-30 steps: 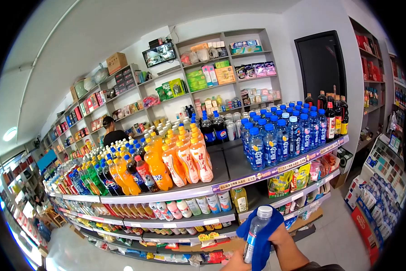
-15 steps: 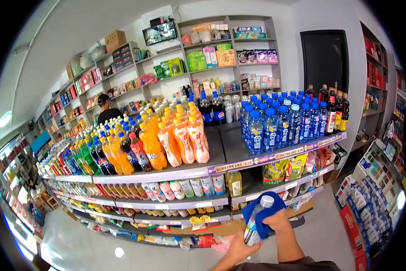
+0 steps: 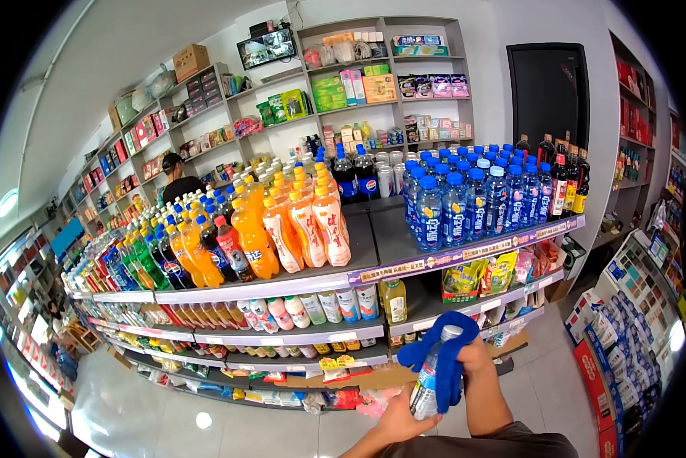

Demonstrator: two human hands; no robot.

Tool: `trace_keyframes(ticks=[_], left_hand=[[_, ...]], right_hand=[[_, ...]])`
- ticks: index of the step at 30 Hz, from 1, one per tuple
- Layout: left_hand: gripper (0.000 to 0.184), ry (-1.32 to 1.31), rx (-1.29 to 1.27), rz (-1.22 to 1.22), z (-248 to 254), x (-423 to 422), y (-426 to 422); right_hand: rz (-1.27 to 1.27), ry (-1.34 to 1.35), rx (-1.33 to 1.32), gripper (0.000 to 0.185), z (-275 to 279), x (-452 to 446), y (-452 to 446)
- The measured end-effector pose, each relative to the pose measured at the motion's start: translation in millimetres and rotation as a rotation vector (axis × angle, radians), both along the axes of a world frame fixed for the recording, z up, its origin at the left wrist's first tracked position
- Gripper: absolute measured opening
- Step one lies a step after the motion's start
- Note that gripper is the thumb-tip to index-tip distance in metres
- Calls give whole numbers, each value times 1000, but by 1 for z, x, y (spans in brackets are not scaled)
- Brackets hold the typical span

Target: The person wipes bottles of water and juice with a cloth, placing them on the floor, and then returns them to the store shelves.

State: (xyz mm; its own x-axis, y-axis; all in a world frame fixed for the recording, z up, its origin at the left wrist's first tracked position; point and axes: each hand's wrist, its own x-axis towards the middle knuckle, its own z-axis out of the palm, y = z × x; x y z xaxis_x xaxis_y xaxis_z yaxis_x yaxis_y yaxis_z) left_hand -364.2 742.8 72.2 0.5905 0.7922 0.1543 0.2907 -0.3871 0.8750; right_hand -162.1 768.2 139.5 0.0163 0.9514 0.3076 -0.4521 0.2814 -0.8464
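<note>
A clear bottle (image 3: 427,385) with a white cap and a blue and white label stands tilted at the lower middle right. My left hand (image 3: 401,418) is closed round its lower part. A dark blue cloth (image 3: 451,359) is draped around the bottle's upper part. My right hand (image 3: 476,357) grips the cloth on the bottle's right side. Just beyond my hands is the shelf unit (image 3: 465,311), with a yellowish bottle (image 3: 393,301) on its second level.
Orange drink bottles (image 3: 255,237) and blue-capped bottles (image 3: 428,214) fill the top shelf, with dark sauce bottles (image 3: 560,187) at its right end. A person in black (image 3: 180,180) is at the far left shelves. Stacked packs (image 3: 614,359) are at the right.
Over the last second, the view has shifted and the shelf bottles sit lower-left. My right hand has moved up with the cloth, which now loops beside the bottle's neck.
</note>
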Motion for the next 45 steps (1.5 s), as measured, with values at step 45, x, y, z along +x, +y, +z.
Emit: trace_keyframes(ticks=[45], left_hand=[[68, -489, -974, -360, -88, -38, 11]], right_hand=[[-34, -500, 316, 38, -72, 22, 11]])
